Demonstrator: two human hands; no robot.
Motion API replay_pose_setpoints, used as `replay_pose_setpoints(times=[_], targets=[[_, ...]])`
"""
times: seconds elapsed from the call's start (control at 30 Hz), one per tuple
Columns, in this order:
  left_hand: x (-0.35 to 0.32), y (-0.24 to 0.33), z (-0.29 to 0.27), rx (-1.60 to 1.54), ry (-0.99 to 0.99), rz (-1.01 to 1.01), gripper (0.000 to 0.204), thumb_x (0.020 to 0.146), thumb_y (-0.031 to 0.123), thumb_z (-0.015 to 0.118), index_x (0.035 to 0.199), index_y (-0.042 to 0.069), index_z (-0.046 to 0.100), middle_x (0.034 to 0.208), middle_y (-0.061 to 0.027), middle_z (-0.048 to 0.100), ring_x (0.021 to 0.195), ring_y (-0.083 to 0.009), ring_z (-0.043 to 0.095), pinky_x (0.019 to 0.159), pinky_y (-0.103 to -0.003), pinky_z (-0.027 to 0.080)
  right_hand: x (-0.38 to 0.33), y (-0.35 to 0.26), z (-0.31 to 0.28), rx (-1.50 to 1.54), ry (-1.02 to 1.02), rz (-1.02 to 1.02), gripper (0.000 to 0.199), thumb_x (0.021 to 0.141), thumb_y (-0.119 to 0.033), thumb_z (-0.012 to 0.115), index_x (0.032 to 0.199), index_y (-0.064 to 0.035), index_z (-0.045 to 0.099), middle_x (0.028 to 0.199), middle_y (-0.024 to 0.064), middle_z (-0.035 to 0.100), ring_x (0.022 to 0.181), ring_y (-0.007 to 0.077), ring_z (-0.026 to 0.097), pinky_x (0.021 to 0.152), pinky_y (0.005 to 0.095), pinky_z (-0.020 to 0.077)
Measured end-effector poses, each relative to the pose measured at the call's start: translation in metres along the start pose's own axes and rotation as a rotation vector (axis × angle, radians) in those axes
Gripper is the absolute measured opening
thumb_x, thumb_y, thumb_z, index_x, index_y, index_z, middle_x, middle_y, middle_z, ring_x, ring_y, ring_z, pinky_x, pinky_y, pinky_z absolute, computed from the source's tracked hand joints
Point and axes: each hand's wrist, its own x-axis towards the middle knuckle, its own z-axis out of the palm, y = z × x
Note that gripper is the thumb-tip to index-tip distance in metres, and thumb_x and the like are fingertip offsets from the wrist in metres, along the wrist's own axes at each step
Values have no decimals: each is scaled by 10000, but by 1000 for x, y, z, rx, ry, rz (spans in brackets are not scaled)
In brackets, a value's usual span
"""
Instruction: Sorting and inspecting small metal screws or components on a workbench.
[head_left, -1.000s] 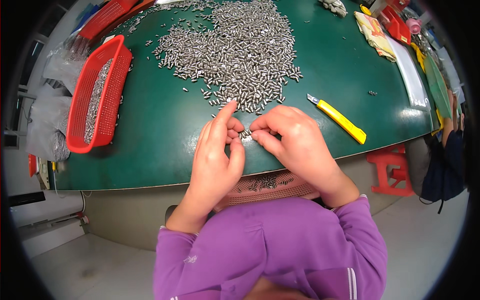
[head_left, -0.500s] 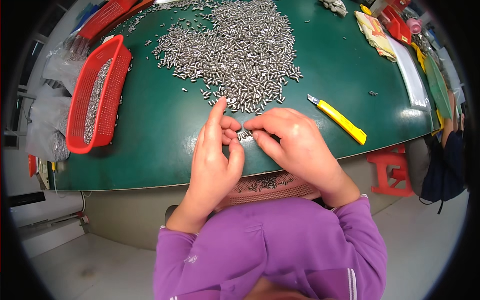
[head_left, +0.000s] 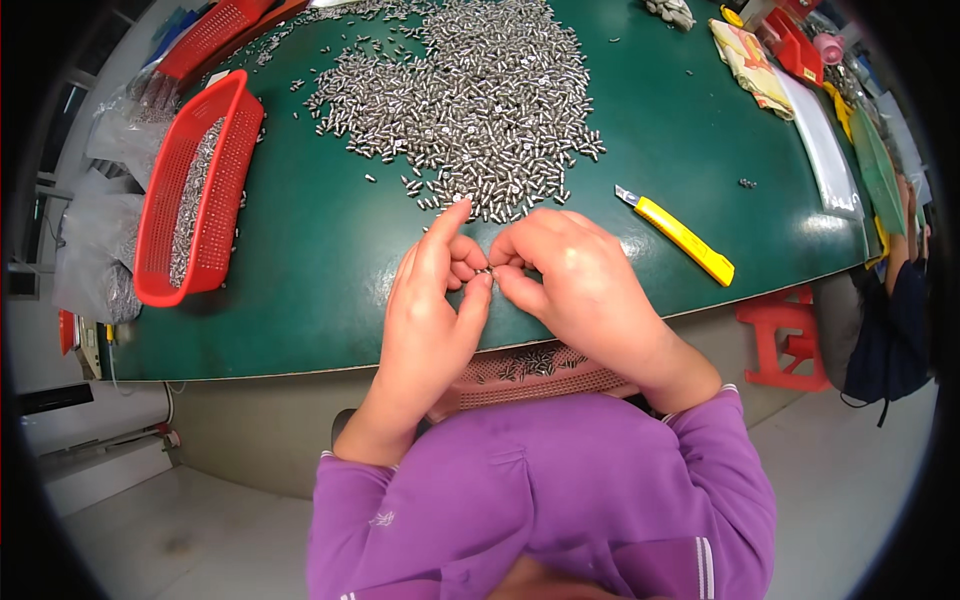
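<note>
**Two hands meet over one small metal piece at a green table**

At the centre of the frame, a left hand [head_left: 430, 300] and a right hand [head_left: 575, 275] come together just above the near edge of a green table [head_left: 320, 270]. Their fingertips press in from both sides on a small metal piece [head_left: 484, 271], pinched between the thumbs and forefingers; it is too small to tell its shape. The left forefinger sticks up and points toward the top of the frame, while the other fingers curl inward.

Just above the hands, a wide pile [head_left: 470, 100] of short silvery pieces spreads across the upper middle of the table, its lower fringe lying near the fingertips. At the left, a red basket [head_left: 160, 260] holds more of the same pieces along its length. To the right of the hands, well apart from the pile, a yellow knife [head_left: 680, 235] lies slanted on the table.

Below the hands, a pink basket [head_left: 540, 375] with a few silvery pieces shows beneath the table's edge, partly hidden by the wrists. Purple sleeves [head_left: 700, 460] fill the lower middle of the frame. A red stool [head_left: 775, 335] stands at the right, beneath the table's rim.
</note>
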Motion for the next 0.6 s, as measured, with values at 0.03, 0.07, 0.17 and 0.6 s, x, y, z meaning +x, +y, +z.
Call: replay_pose_setpoints(times=[0.03,0.07,0.17,0.6], targets=[[0,0,0,-1,0,1,636,836,-78,667,1439,-2,477,932,-72,639,869,-204,594,777,-339,502,-1,0,-1,14,-12,1,77,823,-76,698,884,-36,675,868,116,658,861,339,630,776,442,523],[1,0,-1,-26,-8,-8,629,835,-81,664,1432,-3,482,931,-69,638,866,-199,592,776,-335,500,-1,0,-1,13,-11,1,77,823,-76,698,884,-36,675,868,116,658,861,339,630,776,442,523],[0,1,-2,-51,-17,-20,625,832,-86,660,1426,-4,485,928,-65,636,863,-191,590,776,-328,496,-2,-1,-2,20,-12,8,80,821,-71,695,885,-29,671,867,119,658,856,341,629,780,441,520],[1,-2,1,-42,16,25,640,822,-83,662,1429,-11,474,896,-80,631,817,-198,597,746,-334,501,-4,5,5,20,45,-28,103,801,-62,718,889,-50,666,836,87,652,813,304,635,766,421,514]])
